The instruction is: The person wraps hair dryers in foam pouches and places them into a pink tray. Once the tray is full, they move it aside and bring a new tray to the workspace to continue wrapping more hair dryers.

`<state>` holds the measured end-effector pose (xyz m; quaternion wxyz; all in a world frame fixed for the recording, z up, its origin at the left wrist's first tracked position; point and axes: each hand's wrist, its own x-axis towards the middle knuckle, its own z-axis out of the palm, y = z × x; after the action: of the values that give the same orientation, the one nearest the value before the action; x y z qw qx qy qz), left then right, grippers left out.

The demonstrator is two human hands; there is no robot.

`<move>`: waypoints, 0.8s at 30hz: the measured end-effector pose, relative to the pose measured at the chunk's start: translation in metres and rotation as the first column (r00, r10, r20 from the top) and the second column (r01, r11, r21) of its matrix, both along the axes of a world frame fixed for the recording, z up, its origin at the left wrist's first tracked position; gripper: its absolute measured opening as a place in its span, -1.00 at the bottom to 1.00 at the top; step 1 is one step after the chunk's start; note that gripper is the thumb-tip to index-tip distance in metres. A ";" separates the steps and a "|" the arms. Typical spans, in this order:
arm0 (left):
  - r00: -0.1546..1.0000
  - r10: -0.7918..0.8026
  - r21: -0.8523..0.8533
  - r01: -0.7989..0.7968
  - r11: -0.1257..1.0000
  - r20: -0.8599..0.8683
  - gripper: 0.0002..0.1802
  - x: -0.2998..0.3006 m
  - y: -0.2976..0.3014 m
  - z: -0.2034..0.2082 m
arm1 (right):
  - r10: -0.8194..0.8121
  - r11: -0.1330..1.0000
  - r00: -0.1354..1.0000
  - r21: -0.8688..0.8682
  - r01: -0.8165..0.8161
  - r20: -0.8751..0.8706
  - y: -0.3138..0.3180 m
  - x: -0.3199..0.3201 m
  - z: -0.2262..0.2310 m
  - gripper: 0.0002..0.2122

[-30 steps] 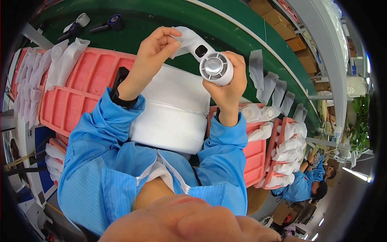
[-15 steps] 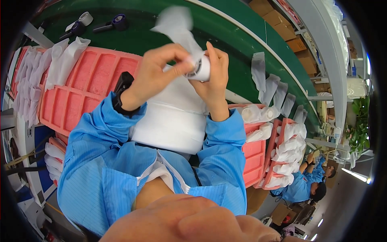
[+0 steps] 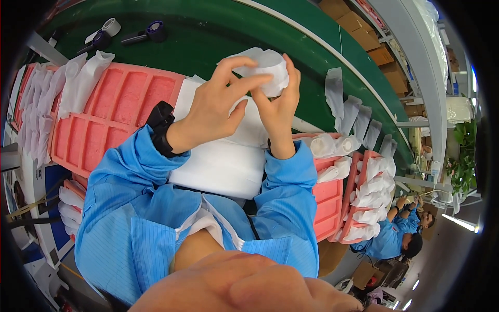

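Above the white foam sheets in front of my body, my right hand grips a round white part covered by thin white foam wrapping. Its thumb and fingers lie on either side of the part. My left hand is beside it with fingers spread. Its outstretched fingertips reach across to the wrapping and seem to touch it, with nothing enclosed in the palm. Whatever lies inside the wrapping is hidden now.
Pink compartment trays flank me; a right-hand tray holds wrapped items. White sleeves lie in a row on the green belt. Round-headed handheld devices rest at far left. Co-workers in blue sit at right.
The loose foam that stuck up above the white part is now folded around it, covering its open ring end. My left hand has loosened from a pinch and spread its fingers.
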<state>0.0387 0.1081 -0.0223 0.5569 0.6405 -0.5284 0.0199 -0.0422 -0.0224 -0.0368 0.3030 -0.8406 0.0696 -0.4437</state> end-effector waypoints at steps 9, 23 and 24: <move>0.880 -0.405 -0.266 0.339 0.902 -0.250 -0.48 0.052 0.004 -0.003 | 0.329 0.936 0.938 0.169 -0.309 -0.108 0.010 0.000 0.013 -0.44; 0.997 0.073 -0.306 -0.079 0.949 -0.031 -0.64 0.028 0.005 0.001 | -0.222 0.933 0.964 -0.320 0.167 -0.143 0.006 -0.004 -0.002 -0.65; 0.996 0.087 -0.312 -0.075 0.947 0.024 -0.68 0.028 0.005 0.001 | -0.189 0.946 0.969 -0.295 0.135 -0.161 0.008 -0.002 -0.002 -0.63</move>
<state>0.0667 0.1127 -0.0216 0.6394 0.5656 -0.5023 0.1377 -0.0446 -0.0145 -0.0387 0.1348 -0.9045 0.1030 -0.3914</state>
